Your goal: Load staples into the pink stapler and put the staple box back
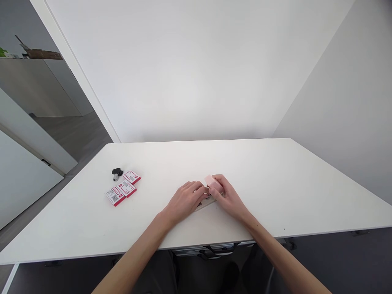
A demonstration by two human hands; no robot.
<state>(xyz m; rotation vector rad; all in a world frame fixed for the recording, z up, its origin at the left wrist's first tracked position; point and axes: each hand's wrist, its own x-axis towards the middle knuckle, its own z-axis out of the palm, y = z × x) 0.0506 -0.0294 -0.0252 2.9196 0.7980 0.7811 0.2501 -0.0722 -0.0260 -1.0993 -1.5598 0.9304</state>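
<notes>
My right hand point(229, 200) is closed around a small pale pink block point(214, 183), its thumb pressed on the near side. Close beside it, my left hand point(187, 199) has curled fingers, with the fingertips meeting near the right thumb. Whatever those left fingertips pinch is too small and covered to make out. Beneath both hands lies a flat, pale piece point(204, 203) with dark markings, mostly hidden by the fingers. I cannot tell whether the left hand grips it or only rests over it.
On the left of the white table point(260, 171) lie several red-and-white cards or flat packs point(126, 188) with printed labels. Just behind them is a small black-and-silver object point(116, 173). A white wall point(190, 73) rises behind the table, and a grey wall stands at the right.
</notes>
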